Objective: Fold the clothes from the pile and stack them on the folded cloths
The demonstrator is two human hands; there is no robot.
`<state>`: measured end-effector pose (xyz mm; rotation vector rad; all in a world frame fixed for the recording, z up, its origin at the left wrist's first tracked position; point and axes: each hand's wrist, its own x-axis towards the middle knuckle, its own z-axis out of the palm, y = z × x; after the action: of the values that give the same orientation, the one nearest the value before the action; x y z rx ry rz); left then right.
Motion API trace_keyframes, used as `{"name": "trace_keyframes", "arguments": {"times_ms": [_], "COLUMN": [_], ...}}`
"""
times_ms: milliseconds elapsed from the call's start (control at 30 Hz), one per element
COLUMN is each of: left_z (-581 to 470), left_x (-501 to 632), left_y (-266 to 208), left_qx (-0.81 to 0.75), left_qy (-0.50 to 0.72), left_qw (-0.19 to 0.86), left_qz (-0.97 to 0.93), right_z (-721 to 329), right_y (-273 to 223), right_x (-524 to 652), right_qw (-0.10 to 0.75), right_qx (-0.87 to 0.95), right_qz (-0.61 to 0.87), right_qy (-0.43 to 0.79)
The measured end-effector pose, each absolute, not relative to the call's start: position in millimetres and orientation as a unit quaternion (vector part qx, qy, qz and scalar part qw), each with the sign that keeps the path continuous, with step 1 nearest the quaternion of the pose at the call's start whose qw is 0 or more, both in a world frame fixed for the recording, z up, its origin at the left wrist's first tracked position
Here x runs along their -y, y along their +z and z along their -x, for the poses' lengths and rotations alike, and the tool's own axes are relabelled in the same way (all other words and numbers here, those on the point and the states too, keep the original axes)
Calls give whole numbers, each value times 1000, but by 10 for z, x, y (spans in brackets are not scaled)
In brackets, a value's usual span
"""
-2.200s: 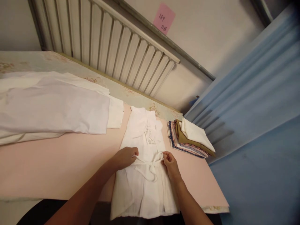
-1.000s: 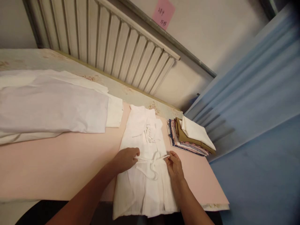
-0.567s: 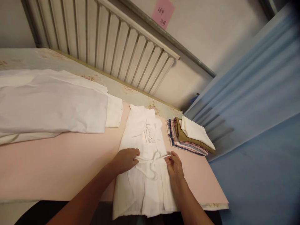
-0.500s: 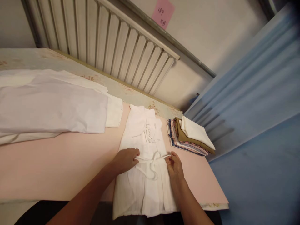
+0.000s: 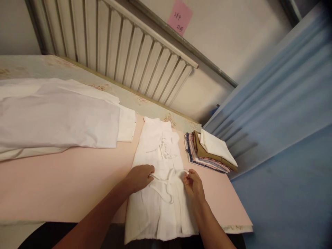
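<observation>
A white dress (image 5: 155, 207) lies lengthwise on the pink table cover (image 5: 77, 186), its lower end hanging over the near edge. Gathered ruffles show on its upper part. Across its middle runs a white fabric tie (image 5: 169, 178), looped at the centre, with a loose end curling below. My left hand (image 5: 141, 176) pinches the tie at the left side of the dress. On the right side my right hand (image 5: 193, 183) is closed on the tie's other part, thumb and fingers together. Between the hands the tie sags in curves.
A stack of folded clothes (image 5: 215, 152) sits to the right, white and olive pieces on top. Large white and pale grey garments (image 5: 59, 117) lie flat on the left. Behind the table is a radiator (image 5: 129, 52); a blue curtain (image 5: 285, 155) hangs at the right.
The tie was stretched fairly straight between my hands; now it is slack and curved, most clearly near my right hand. Both hands stay in nearly the same place.
</observation>
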<state>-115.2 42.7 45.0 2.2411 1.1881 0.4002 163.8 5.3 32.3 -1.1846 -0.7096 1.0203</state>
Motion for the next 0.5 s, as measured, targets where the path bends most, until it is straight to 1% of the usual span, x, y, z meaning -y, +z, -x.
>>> {"name": "trace_keyframes", "arguments": {"times_ms": [67, 133, 200, 267, 300, 333, 367, 400, 500], "left_z": [1155, 1156, 1159, 1168, 1176, 1186, 1198, 1210, 1248], "left_x": [-424, -421, -421, -425, -428, -431, -434, -436, -429], "left_y": [431, 409, 392, 384, 384, 386, 393, 402, 444], "left_qx": [-442, -439, -441, -444, -446, -448, -450, -452, -460], "left_qy": [154, 156, 157, 156, 155, 154, 152, 149, 142], "left_qw": [279, 274, 272, 274, 274, 275, 275, 276, 281], "left_qz": [-838, -841, -841, -839, -838, -837, -836, -835, -830], "right_z": [-1518, -1393, -1290, -1236, -1234, -1248, -1279, -1323, -1492], "right_y": [465, 642, 813, 922, 940, 931, 896, 839, 601], "right_x": [68, 219, 371, 476, 498, 495, 467, 417, 188], "right_qw": [624, 563, 444, 287, 236, 215, 223, 252, 348], "right_qx": [331, 403, 502, 551, 552, 547, 539, 533, 517], "right_qz": [530, 531, 527, 511, 508, 514, 531, 556, 647], "right_qy": [469, 488, 522, 594, 617, 625, 615, 586, 439]}}
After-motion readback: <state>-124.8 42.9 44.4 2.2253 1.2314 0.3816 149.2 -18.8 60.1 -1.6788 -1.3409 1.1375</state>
